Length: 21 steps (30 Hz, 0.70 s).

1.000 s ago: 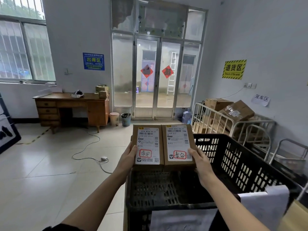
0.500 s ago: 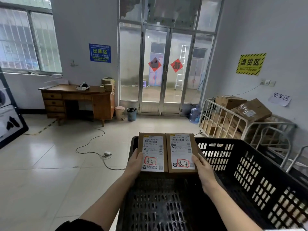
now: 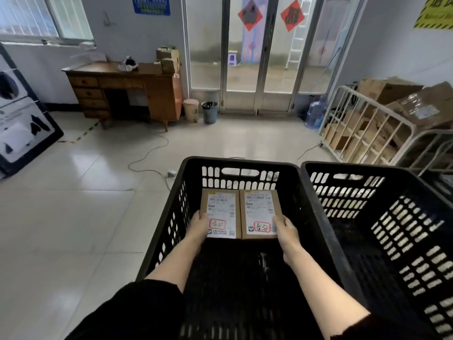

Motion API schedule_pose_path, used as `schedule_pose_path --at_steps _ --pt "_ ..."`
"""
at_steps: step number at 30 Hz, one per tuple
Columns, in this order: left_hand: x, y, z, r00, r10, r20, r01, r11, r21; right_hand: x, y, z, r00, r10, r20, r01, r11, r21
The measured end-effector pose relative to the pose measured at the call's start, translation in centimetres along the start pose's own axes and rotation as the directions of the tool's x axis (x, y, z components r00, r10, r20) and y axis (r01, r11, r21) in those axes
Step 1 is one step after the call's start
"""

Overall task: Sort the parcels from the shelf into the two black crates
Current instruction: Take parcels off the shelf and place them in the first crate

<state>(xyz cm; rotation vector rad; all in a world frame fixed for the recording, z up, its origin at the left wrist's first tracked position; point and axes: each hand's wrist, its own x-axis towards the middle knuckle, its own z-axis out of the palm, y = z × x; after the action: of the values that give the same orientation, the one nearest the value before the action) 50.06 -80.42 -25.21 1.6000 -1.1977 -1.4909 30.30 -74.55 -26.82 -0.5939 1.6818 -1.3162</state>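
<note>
**Head view: two parcels held side by side inside the left black crate**

Both hands reach down into the left black crate, each holding one parcel. The left parcel and right parcel lie flat with their labels up. Their long edges touch and their long axes run from near to far. They sit below the rim, close to the crate's far wall. Whether they rest on the crate floor cannot be told.

Each parcel is a slim brown cardboard box, nearly covered by a white shipping label. On each label the barcode is at the far end and a red-outlined stamp with handwritten characters at the near end, so the print reads upright from the wearer's side.

The left hand grips the left parcel's near left edge, thumb on top by the label. The right hand grips the right parcel's near right edge the same way.

The right black crate stands just beside the left one, on its right.
</note>
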Motion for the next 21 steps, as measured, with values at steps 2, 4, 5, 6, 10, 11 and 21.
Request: schedule_pose_path --at_steps 2,4,5,6,10,11,21 --pt "1.4 -1.4 0.4 0.999 -0.024 -0.022 0.026 0.998 0.051 1.2 1.4 0.5 0.999 0.043 -0.01 -0.043 0.999 0.004" --pt "2.4 -2.3 0.7 0.998 -0.046 -0.039 0.048 0.997 0.068 2.2 2.7 1.1 0.996 0.081 -0.024 -0.08 0.997 0.016" --pt "2.9 -2.8 0.8 0.998 -0.055 -0.039 0.058 0.996 0.063 2.6 3.3 1.3 0.995 0.095 -0.032 -0.094 0.995 0.022" --pt "3.3 -3.1 1.0 0.998 -0.052 -0.044 0.055 0.996 0.065 3.0 3.8 1.5 0.994 0.106 -0.04 -0.105 0.994 0.027" --pt "4.5 -3.9 1.2 0.997 -0.056 -0.049 0.06 0.995 0.084 4.4 5.7 2.2 0.99 0.135 -0.045 -0.134 0.991 0.022" --pt "4.9 -4.3 1.1 0.997 -0.06 -0.053 0.063 0.995 0.072 4.8 6.0 2.4 0.989 0.144 -0.042 -0.143 0.99 0.019" --pt "6.7 -6.4 1.4 0.982 0.025 -0.19 0.042 0.94 0.338 6.1 6.7 3.7 0.991 0.076 -0.108 -0.091 0.986 -0.141"
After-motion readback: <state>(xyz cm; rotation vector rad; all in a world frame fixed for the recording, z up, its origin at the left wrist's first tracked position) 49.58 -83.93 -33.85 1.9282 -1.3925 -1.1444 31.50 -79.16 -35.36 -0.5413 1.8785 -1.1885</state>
